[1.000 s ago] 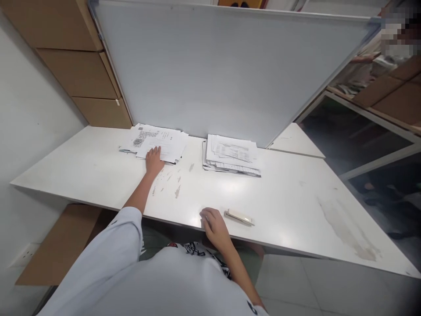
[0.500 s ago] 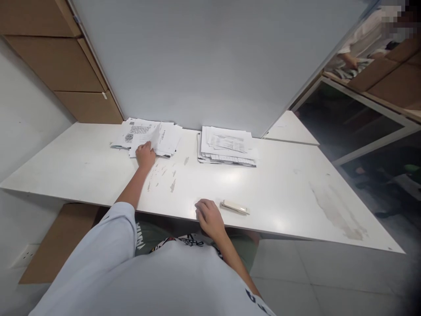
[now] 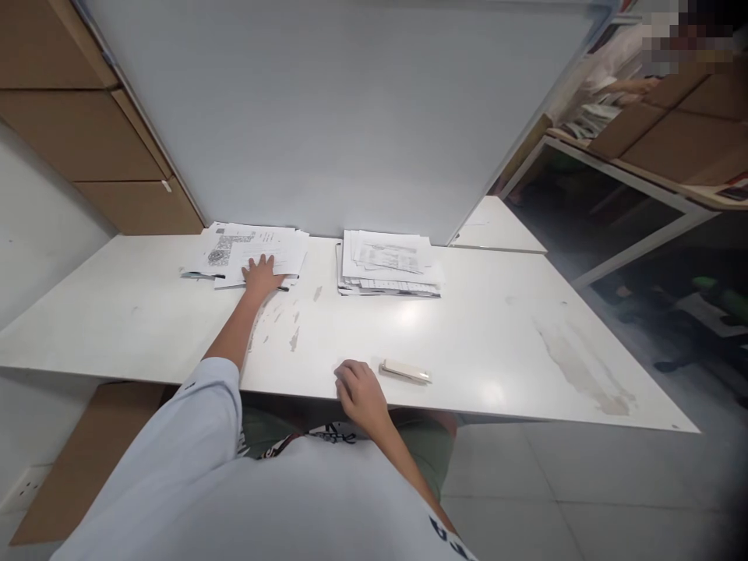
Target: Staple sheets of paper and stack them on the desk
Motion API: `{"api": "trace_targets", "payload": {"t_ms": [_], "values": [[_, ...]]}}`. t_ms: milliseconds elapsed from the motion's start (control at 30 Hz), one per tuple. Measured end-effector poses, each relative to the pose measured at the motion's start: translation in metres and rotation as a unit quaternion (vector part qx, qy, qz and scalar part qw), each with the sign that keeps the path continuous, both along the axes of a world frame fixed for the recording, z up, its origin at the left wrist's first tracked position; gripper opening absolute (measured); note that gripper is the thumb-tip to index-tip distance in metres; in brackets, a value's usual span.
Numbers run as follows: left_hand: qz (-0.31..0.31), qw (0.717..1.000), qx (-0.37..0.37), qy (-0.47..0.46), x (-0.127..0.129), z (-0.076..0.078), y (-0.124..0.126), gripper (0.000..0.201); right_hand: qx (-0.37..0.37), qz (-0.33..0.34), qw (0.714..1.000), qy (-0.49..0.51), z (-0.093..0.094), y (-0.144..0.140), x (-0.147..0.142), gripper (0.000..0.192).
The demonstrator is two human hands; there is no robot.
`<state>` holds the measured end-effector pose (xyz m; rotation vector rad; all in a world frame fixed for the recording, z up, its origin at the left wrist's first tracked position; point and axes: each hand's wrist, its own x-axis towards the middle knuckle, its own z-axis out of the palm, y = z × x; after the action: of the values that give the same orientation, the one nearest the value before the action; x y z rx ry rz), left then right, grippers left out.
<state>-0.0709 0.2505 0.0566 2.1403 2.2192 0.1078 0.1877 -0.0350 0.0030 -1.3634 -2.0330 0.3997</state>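
Note:
My left hand [image 3: 261,274] lies flat, fingers spread, on the near edge of a loose pile of printed papers [image 3: 234,248] at the back left of the white table [image 3: 496,343]. A second, neater stack of papers [image 3: 386,263] sits to its right, untouched. My right hand [image 3: 361,392] rests at the table's near edge with fingers curled, holding nothing. A small white stapler [image 3: 405,372] lies just to the right of that hand, not touched.
A large whiteboard [image 3: 351,109] stands upright along the table's far edge. Brown cardboard boxes [image 3: 70,101] are stacked at the back left. Another person sits at a desk at the upper right [image 3: 619,62]. The tabletop has scuffed patches [image 3: 578,370].
My left hand had lifted the edge of a sheet half a second ago; now it presses flat on the pile. The right hand has stayed by the stapler. The camera shifted slightly.

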Motion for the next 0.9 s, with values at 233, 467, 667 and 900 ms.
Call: {"api": "trace_targets", "payload": {"t_ms": [233, 467, 667, 900], "values": [[-0.001, 0.999, 0.027, -0.02, 0.003, 0.009, -0.002, 0.06, -0.004, 0.001, 1.0, -0.013, 0.001, 0.0, -0.001, 0.018], [-0.038, 0.999, 0.007, 0.015, -0.003, 0.018, -0.01, 0.059, -0.005, 0.001, 1.0, -0.019, 0.002, 0.0, 0.0, 0.018], [-0.017, 0.999, 0.037, -0.008, -0.016, 0.017, -0.012, 0.055, -0.008, -0.001, 1.0, -0.018, 0.003, -0.001, 0.0, 0.018], [-0.023, 0.994, 0.109, -0.018, -0.02, 0.016, -0.031, 0.052, -0.012, -0.002, 1.0, -0.009, 0.006, -0.001, 0.0, 0.019]]}}
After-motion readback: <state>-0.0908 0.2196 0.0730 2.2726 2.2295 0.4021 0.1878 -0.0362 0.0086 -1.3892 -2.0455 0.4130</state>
